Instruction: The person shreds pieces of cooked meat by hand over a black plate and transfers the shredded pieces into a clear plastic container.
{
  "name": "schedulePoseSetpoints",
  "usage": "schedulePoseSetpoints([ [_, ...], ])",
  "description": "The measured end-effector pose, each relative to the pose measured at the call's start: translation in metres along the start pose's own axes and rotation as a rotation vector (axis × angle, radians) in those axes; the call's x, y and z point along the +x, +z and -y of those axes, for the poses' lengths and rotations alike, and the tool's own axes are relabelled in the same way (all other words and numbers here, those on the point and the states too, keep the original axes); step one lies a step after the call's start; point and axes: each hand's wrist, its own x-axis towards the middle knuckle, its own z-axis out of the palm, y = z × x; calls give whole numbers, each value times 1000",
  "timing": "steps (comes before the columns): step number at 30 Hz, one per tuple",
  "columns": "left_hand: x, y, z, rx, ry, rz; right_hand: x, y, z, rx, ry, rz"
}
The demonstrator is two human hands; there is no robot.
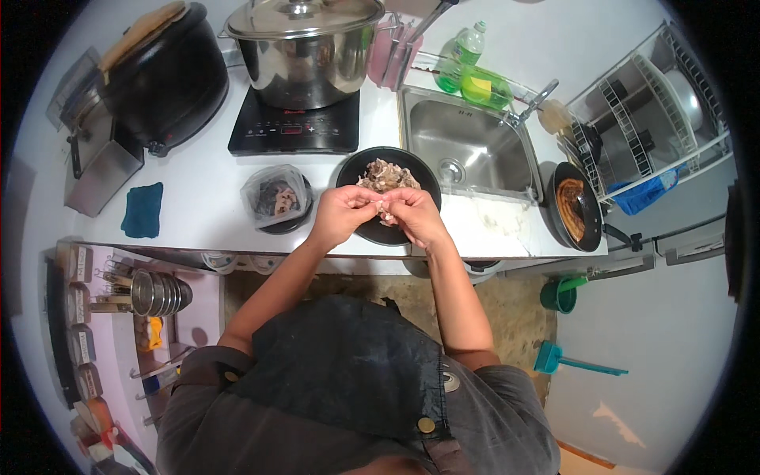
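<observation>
A black round pan [428, 169] stands at the counter's front edge, holding a heap of pale and brown shredded meat or bones [387, 173]. Over its near part my left hand [350, 214] and my right hand [412, 215] meet at the fingertips, pinching a small pale piece of food [381, 206] between them. More pale bits hang or lie just below the fingers. Left of the pan, a clear plastic bag [254, 199] with some scraps inside sits open in a dark round container [288, 227].
Behind are an induction cooker [291, 142] with a lidded steel pot [309, 65], and a steel sink [475, 142]. A large black pot [166, 83] and teal cloth [142, 209] lie left; a frying pan with browned food [571, 211] and dish rack [683, 160] stand right.
</observation>
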Motion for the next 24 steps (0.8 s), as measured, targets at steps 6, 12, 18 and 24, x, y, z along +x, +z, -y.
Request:
schedulePoseSetpoints([
  [6,-1,-1,-4,-7,-53,9,5,-1,-11,48,-62,17],
  [12,2,-5,-5,-2,-61,-85,-4,3,2,100,-12,28],
  [18,5,-3,-8,-3,-88,-29,-3,4,-1,-60,-60,-53],
  [24,2,-2,-10,-83,-153,-105,-3,1,-6,-151,-120,-29],
])
